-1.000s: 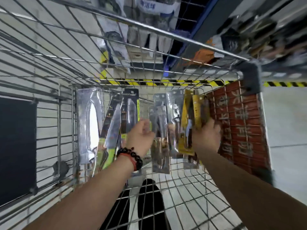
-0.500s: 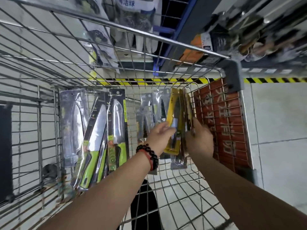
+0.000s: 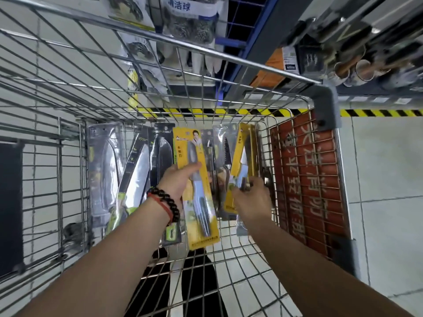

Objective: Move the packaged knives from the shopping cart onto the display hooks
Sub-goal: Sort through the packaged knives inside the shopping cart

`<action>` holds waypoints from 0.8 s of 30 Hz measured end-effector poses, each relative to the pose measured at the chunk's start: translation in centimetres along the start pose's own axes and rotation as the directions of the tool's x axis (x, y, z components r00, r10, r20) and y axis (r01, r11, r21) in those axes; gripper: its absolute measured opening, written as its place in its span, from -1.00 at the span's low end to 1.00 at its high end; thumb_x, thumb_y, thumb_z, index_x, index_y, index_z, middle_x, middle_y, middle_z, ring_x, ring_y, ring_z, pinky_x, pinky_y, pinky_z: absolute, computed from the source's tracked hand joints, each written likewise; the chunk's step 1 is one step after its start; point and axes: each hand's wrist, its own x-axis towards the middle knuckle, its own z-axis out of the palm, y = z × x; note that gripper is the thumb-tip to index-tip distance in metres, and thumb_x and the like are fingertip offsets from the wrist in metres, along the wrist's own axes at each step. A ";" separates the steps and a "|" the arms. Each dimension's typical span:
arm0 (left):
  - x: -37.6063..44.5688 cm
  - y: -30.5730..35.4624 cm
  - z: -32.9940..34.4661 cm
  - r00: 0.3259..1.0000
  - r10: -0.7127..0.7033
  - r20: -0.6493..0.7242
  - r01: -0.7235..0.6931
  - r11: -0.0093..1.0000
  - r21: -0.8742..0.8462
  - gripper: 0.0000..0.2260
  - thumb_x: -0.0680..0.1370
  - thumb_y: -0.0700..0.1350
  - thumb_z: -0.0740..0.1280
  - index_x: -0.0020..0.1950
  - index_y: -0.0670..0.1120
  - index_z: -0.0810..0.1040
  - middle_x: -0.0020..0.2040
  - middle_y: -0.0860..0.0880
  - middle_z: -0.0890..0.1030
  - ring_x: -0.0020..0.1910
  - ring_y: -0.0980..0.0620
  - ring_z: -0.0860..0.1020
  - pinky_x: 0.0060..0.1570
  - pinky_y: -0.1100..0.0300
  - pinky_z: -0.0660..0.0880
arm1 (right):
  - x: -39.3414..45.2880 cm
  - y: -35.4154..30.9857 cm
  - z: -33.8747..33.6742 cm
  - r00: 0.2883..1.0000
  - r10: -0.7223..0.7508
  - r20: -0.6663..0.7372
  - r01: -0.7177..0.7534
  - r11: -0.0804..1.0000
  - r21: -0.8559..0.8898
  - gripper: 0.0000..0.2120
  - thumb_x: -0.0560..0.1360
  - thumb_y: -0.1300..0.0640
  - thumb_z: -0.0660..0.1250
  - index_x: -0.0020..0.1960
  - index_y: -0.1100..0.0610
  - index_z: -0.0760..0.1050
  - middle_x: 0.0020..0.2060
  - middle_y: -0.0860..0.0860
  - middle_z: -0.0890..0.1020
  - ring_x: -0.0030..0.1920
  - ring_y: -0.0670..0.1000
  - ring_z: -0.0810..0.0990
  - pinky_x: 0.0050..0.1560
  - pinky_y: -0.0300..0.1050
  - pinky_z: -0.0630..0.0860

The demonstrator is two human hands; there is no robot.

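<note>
1. Both of the person's arms reach down into the silver wire shopping cart (image 3: pixel 160 40), whose basket fills most of the frame.
2. The left hand (image 3: pixel 180 179), wearing a black bead bracelet with a red cord (image 3: pixel 164 203), has its grip closed round a long yellow card-backed knife package (image 3: pixel 199 202) at centre frame, thumb across the front; the pack tilts slightly and stands clear of the others.
3. The right hand (image 3: pixel 248 197), right of centre, pinches a second yellow knife package (image 3: pixel 240 161) low down, near the handle. That pack leans among its neighbours at the cart's far end.
4. More packaged knives stand against the far wire wall: a clear-blister cleaver pack (image 3: pixel 105 170) at left, a green-handled chef's knife pack (image 3: pixel 135 177) beside it, a black-carded knife pack (image 3: pixel 161 154), and a serrated knife pack (image 3: pixel 226 154) between the two yellow ones.
5. A red printed panel (image 3: pixel 309 179) hangs on the cart's right side. Shelving with goods crosses the top of the frame; I cannot pick out the display hooks.
6. Risks, as I judge them: lifting the right-hand pack could snag on the serrated one or the wire mesh and topple the leaning row. A low pinch lets a tall card swing and slip. Carrying two at once leaves no free hand to steady a hook.
</note>
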 end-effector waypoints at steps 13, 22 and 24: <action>0.1 -0.6 -1.0 0.996 0.041 0.080 -0.037 0.998 -0.047 -0.30 0.52 -0.09 0.37 0.56 0.03 0.07 0.52 0.00 0.23 0.47 -0.06 0.20 0.44 -0.17 0.11 | -1.4 -0.7 1.6 0.994 -0.107 0.034 0.101 0.983 0.155 -0.43 0.38 0.04 0.42 0.29 -0.15 0.22 0.23 -0.04 0.36 0.08 0.05 0.50 0.04 0.01 0.51; -1.2 -0.9 1.3 0.991 0.086 0.101 -0.078 0.994 -0.082 -0.74 0.53 -0.04 0.38 0.17 0.06 0.41 -0.04 0.07 0.53 -0.16 0.17 0.60 -0.22 0.23 0.54 | -6.0 -1.8 2.1 0.799 -0.548 0.248 0.570 0.821 -0.024 -0.60 0.33 -0.04 0.33 0.17 -0.07 0.53 0.19 -0.10 0.34 0.20 -0.02 0.39 0.25 -0.07 0.41; -1.0 -1.3 0.4 0.985 0.160 0.058 -0.159 0.987 -0.032 -0.56 0.50 -0.15 0.43 0.33 -0.04 0.37 -0.02 0.05 0.55 -0.14 0.16 0.60 -0.11 0.22 0.54 | -6.0 -1.3 1.9 0.714 -0.638 0.289 0.667 0.745 -0.004 -0.73 0.33 0.09 0.34 0.04 -0.01 0.59 0.20 -0.07 0.42 0.22 0.01 0.39 0.27 -0.05 0.37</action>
